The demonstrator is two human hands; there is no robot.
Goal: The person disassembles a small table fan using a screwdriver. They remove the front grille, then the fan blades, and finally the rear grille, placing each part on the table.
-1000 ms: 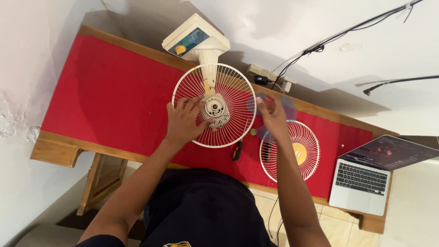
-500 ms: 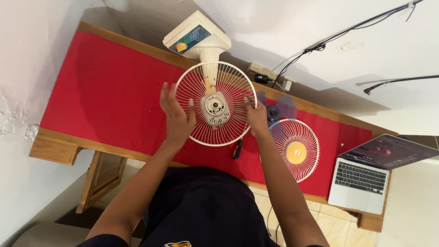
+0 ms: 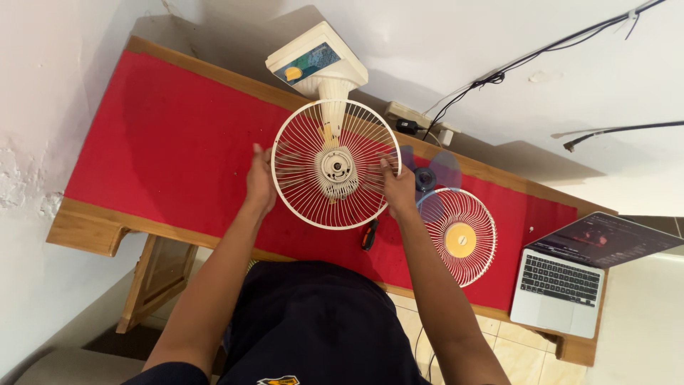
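Observation:
A cream desk fan stands on the red table cover, its square base toward the wall. Its round rear wire guard faces me, with the bare motor hub at the centre. My left hand grips the guard's left rim. My right hand grips its right rim. A translucent blue fan blade lies on the table just right of my right hand. The detached front guard with an orange centre cap lies flat beside it.
A black and orange screwdriver lies by the table's near edge below the guard. An open laptop sits at the right end. A power strip and cables run along the wall. The wooden table edge borders the cloth.
My right hand has set the blue blade down on the table and moved to the guard's right rim. My left hand slid from the hub out to the left rim.

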